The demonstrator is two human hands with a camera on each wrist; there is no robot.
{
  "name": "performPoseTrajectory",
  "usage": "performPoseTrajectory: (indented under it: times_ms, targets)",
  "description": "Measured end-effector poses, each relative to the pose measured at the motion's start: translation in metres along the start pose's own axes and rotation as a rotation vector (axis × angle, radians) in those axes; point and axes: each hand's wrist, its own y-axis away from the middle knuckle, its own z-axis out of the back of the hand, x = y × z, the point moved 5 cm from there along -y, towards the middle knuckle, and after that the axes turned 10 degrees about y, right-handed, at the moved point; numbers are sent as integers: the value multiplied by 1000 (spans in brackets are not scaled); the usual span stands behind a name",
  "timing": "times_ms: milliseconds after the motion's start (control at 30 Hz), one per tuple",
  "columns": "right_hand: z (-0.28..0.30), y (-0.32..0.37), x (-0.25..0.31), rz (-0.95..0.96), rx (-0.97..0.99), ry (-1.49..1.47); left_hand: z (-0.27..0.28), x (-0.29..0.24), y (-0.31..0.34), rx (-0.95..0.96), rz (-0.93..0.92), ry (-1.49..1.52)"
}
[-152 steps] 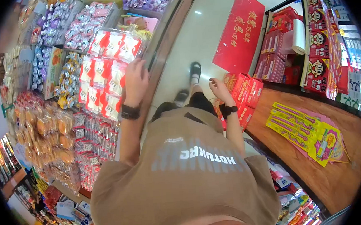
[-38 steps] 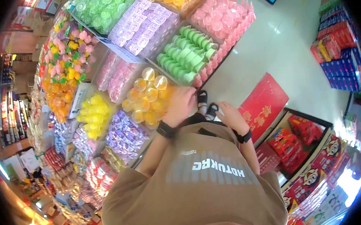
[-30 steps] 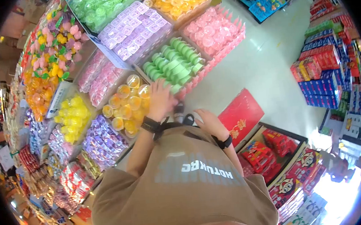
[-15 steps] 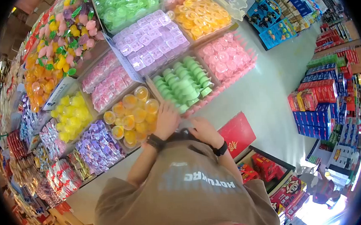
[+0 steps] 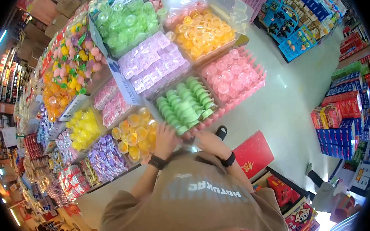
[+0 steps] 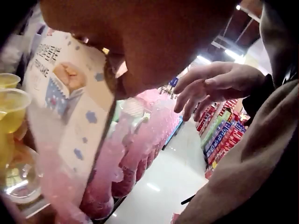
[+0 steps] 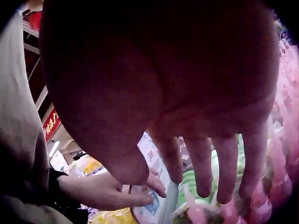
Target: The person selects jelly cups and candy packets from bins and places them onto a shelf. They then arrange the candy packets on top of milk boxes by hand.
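My left hand (image 5: pixel 165 141) is at the near edge of a candy display, between a bin of orange jelly cups (image 5: pixel 134 136) and a bin of green jelly cups (image 5: pixel 184 102). In the right wrist view its fairly straight fingers lie against a white cardboard box (image 6: pixel 70 100) printed with a cake. My right hand (image 5: pixel 211 143) hovers beside it at the front of the green bin, fingers (image 7: pixel 201 168) extended and nothing in its grasp. A row of pink wrapped jellies (image 6: pixel 124 163) lines the display's outer edge just below the hands.
Bins of pink jellies (image 5: pixel 231 73), purple cups (image 5: pixel 153 66) and yellow candies (image 5: pixel 83 129) surround the hands. A red floor mat (image 5: pixel 254 153) lies on the pale aisle floor (image 5: pixel 274 105). Stacked boxes (image 5: pixel 338 126) stand across the aisle, and another person (image 5: pixel 328 195) is at lower right.
I have moved along the aisle from red-and-white packets to the jelly bins. My left hand has passed over the orange cups to the box edge; my right hand has come close to it.
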Motion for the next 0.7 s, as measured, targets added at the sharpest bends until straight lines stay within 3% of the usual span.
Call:
performPoseTrajectory:
  times_ms: [33, 133, 167, 267, 367, 467, 700]
  targets:
    - [21, 0, -1, -45, 56, -6, -4, -3, -2, -12, 26, -75]
    - [56, 14, -36, 49, -82, 18, -14, -22, -16, -24, 100, -85]
    - [63, 20, -53, -127, 2, 6, -16, -33, -24, -49, 66, -33]
    - [72, 44, -105, -119, -131, 71, -28, -59, -49, -16, 44, 122]
    - [88, 61, -135, -222, -135, 1, -32, -85, -72, -18, -1, 106]
    - [111, 69, -137, -248, -153, -51, -35, -102, -101, 21, 78, 197]
    - [136, 52, -128, -76, -268, -161, -30, -115, -160, -91, -6, 172]
